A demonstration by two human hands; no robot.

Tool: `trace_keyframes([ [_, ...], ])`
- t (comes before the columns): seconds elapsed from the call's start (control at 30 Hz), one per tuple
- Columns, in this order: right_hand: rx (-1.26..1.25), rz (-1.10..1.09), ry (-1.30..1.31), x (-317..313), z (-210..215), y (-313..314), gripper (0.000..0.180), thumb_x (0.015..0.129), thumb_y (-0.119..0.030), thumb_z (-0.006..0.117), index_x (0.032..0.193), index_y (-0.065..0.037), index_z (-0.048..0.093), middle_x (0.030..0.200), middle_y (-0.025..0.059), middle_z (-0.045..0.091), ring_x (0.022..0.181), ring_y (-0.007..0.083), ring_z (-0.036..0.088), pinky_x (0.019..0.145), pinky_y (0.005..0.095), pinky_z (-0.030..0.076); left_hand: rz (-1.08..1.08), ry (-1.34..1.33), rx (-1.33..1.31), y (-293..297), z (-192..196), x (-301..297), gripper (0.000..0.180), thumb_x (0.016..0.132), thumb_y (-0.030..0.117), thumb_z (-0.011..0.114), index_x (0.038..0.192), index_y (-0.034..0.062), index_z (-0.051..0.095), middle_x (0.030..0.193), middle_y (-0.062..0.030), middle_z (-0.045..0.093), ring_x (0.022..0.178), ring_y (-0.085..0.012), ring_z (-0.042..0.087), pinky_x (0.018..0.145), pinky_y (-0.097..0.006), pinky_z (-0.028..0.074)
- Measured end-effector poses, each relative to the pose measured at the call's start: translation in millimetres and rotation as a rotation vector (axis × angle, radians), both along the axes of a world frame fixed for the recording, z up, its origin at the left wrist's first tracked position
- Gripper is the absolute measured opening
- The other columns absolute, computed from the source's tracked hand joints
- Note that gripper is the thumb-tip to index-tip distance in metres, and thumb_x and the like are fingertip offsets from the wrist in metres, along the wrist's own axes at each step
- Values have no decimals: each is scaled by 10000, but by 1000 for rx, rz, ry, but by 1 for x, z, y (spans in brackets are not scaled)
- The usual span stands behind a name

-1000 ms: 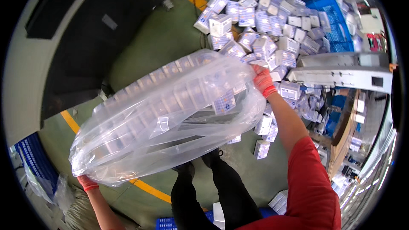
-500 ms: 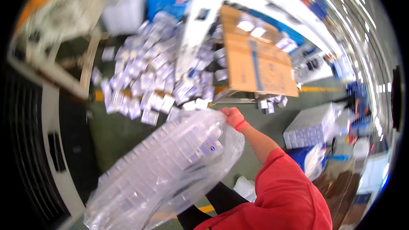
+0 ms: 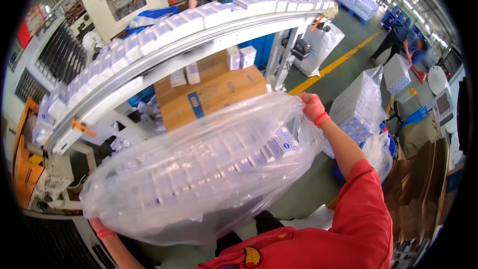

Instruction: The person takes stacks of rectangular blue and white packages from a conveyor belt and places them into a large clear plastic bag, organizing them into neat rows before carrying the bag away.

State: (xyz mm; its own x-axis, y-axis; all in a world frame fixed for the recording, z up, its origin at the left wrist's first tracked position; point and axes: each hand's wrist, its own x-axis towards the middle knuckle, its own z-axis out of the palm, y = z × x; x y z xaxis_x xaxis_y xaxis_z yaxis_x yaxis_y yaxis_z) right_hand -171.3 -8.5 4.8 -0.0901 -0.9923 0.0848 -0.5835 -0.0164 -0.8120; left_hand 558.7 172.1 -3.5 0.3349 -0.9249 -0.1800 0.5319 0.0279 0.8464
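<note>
A large clear plastic bag (image 3: 149, 226) stretches across in front of me, with rows of small white and lilac boxes (image 3: 283, 143) inside it. My right hand (image 3: 313, 109), in a red-and-white glove, is closed on the bag's upper right edge. At the lower left corner, my gloved left hand (image 3: 101, 228) grips the plastic; its fingers are partly hidden by the film. The bag lies tilted, its right end higher than its left.
Beyond the bag runs a curved conveyor (image 3: 199, 45) lined with small boxes. Beneath it stands a brown cardboard carton (image 3: 214, 92) with several boxes on top. Wrapped box stacks (image 3: 351, 104) and flattened cardboard (image 3: 418, 184) are on the right. A co-worker (image 3: 401, 42) bends at the far right.
My view has swung up, bringing the conveyor into sight. The bag and my right hand have shifted right and up in the picture; my left hand now shows at the bag's left corner.
</note>
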Motion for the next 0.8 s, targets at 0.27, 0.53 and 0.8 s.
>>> trace_keyframes([
  [0.27,18,-150,10,-83,-8,-107,258,699,46,523,928,-42,604,817,35,608,757,118,545,700,229,423,102,-66,180,-181,-38,-105,382,774,237,487,1081,9,484,1012,-100,541,842,-238,548,713,-352,477],
  [0.53,85,-302,-302,-122,-76,-190,214,771,-4,457,931,-36,596,832,20,594,741,105,529,692,231,422,106,-214,183,-221,-91,-119,371,802,244,450,1102,27,476,1043,-78,522,903,-197,519,761,-318,447],
  [0.8,365,-390,526,-113,-78,-206,246,748,-208,490,975,-129,545,938,156,573,889,296,543,758,343,419,90,-986,405,-233,-98,-144,432,686,20,528,1107,-7,437,1050,-90,521,905,-210,517,737,-290,437],
])
